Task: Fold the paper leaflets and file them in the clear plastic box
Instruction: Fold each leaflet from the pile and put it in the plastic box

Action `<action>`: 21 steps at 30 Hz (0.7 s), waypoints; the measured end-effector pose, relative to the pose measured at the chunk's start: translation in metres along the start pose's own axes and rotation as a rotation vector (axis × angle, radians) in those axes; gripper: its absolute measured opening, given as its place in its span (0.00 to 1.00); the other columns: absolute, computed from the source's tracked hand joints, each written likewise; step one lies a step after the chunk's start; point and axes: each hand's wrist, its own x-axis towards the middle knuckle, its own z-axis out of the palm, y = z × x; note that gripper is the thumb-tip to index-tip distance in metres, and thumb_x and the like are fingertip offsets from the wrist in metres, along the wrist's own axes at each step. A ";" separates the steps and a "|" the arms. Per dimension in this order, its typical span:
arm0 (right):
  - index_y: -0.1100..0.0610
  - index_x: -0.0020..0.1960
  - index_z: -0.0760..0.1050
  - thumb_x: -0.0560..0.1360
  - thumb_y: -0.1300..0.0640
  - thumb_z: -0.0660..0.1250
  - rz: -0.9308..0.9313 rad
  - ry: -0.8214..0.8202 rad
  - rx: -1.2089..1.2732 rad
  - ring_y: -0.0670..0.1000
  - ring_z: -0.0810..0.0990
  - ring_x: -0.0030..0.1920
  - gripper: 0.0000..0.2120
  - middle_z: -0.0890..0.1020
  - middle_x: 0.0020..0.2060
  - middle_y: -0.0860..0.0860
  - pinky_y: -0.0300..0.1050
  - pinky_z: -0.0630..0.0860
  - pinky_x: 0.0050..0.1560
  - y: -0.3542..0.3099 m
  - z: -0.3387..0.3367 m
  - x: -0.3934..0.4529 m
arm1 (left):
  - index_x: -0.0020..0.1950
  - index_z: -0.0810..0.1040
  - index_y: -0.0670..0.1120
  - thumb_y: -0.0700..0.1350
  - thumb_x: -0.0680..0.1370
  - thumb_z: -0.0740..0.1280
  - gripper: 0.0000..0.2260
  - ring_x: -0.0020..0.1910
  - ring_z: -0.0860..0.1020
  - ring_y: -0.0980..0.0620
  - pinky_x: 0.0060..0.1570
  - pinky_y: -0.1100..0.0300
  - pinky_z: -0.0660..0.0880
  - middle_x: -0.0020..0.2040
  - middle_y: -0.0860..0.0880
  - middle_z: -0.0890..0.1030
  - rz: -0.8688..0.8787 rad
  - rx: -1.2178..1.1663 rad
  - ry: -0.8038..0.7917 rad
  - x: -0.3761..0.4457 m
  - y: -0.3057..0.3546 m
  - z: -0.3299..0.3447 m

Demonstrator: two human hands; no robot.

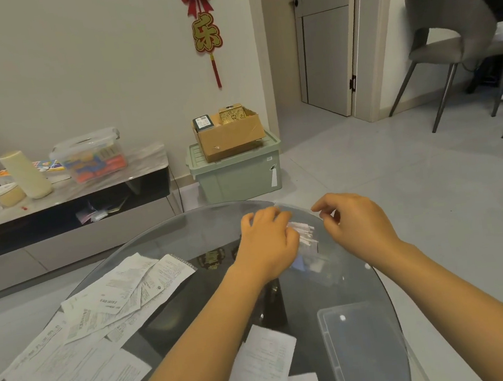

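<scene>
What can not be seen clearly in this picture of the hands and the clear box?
- Head view: the clear plastic box is blurred, and the left hand covers part of it; its outline is uncertain.
- Right hand: whether its grip holds anything is unclear.
- Leaflets: print too small to read.
- Lid: cut off by the bottom edge.

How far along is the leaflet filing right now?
Done: a row of folded white leaflets already stands in the clear plastic box at the far edge of the round glass table. In hand: both hands, left hand and right hand, are at that box; what they grip is unclear. Left: a spread of unfolded printed paper leaflets on the left and another sheet nearer.
</scene>
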 end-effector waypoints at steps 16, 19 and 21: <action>0.48 0.55 0.78 0.75 0.53 0.65 -0.357 -0.628 -0.002 0.42 0.74 0.42 0.09 0.77 0.45 0.42 0.41 0.76 0.46 -0.067 0.010 -0.109 | 0.71 0.65 0.53 0.48 0.80 0.56 0.19 0.69 0.61 0.54 0.71 0.54 0.51 0.70 0.54 0.65 -0.231 0.040 -0.251 -0.204 0.003 -0.021; 0.48 0.57 0.77 0.75 0.53 0.65 -0.378 -0.694 -0.027 0.41 0.74 0.44 0.11 0.77 0.47 0.42 0.38 0.74 0.47 -0.069 0.018 -0.121 | 0.74 0.62 0.53 0.47 0.77 0.61 0.25 0.73 0.57 0.53 0.71 0.54 0.56 0.74 0.55 0.59 -0.225 -0.015 -0.445 -0.217 -0.003 -0.022; 0.48 0.58 0.77 0.75 0.52 0.66 -0.400 -0.725 -0.046 0.42 0.75 0.47 0.12 0.78 0.52 0.43 0.39 0.75 0.50 -0.071 0.022 -0.125 | 0.76 0.56 0.55 0.48 0.76 0.63 0.30 0.75 0.53 0.55 0.73 0.55 0.55 0.77 0.57 0.53 -0.193 -0.029 -0.525 -0.223 -0.009 -0.022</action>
